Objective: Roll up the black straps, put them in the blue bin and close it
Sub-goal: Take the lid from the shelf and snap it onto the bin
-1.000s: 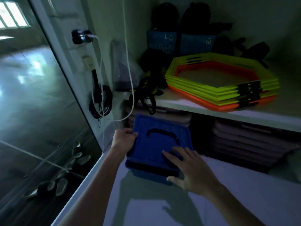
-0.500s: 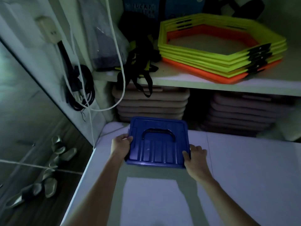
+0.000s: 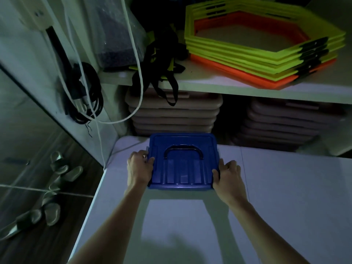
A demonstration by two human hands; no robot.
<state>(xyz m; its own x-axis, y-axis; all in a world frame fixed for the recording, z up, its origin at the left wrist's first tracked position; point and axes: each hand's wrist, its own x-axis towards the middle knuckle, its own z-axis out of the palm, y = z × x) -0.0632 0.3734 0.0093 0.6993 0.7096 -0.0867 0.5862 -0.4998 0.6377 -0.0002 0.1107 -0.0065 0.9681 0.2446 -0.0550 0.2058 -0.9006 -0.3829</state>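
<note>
The blue bin (image 3: 182, 168) stands on the white table with its lid on, a dark handle lying flat in the lid's top. My left hand (image 3: 139, 166) grips the bin's left side at a small clear latch. My right hand (image 3: 228, 174) holds the right side, thumb on the lid's edge. A bunch of black straps (image 3: 162, 60) with some yellow in it hangs over the edge of the shelf behind the bin. What is inside the bin is hidden.
The white table (image 3: 285, 197) runs to the right and towards me. On the shelf (image 3: 219, 84) lies a stack of yellow and orange hexagon rings (image 3: 266, 52). Beige mats (image 3: 175, 115) are stacked under it. White and black cables (image 3: 83, 96) hang at left, sandals (image 3: 57, 168) lie on the floor.
My right hand slid off the lid's top to the bin's right side. The lid went from tilted to flat on the bin. My view dropped lower and closer.
</note>
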